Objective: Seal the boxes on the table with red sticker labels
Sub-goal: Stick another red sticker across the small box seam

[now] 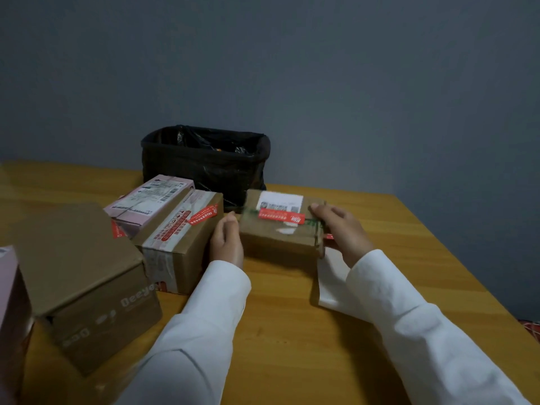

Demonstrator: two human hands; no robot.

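A small brown cardboard box (280, 232) lies on the wooden table (277, 331), with a white shipping label and a red sticker label (281, 216) across its top seam. My left hand (226, 241) rests against the box's left end. My right hand (340, 229) grips its right end, thumb on top. A white sticker backing sheet (328, 282) lies under my right wrist, with a bit of red showing at the hand. To the left stand a taped brown box (181, 244) with a red sticker (203, 215), and a pink box (149, 204).
A larger brown box (84, 279) printed with white letters sits at the left front, and another pink box (11, 311) at the far left edge. A black bin lined with a black bag (204, 162) stands at the table's far edge against the grey wall.
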